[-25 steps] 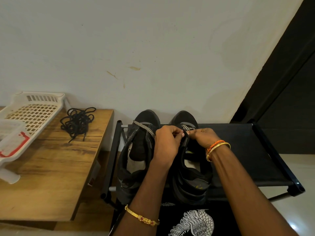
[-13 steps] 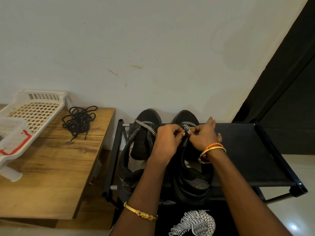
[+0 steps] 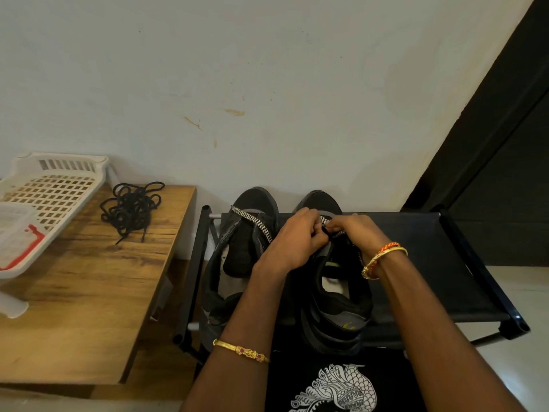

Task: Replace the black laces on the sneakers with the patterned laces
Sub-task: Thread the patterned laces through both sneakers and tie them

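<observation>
Two black sneakers stand side by side on a black shoe rack (image 3: 421, 263), toes toward the wall. The left sneaker (image 3: 237, 263) has a black-and-white patterned lace (image 3: 252, 223) crossing its front eyelets. Over the right sneaker (image 3: 335, 298), my left hand (image 3: 294, 239) and my right hand (image 3: 356, 230) meet near the toe end, both pinching its patterned lace (image 3: 337, 233) at the eyelets. Most of that lace is hidden by my fingers. The removed black laces (image 3: 130, 208) lie in a tangled pile on the wooden table (image 3: 89, 307).
A white plastic basket (image 3: 47, 200) sits at the table's left, with a clear red-marked container (image 3: 15, 233) in front of it. The pale wall stands directly behind the rack. A dark door or panel (image 3: 499, 162) is at the right.
My right hand has lowered its raised fingers and closed in on the lace next to my left hand. Both hands stay at the right sneaker's front eyelets.
</observation>
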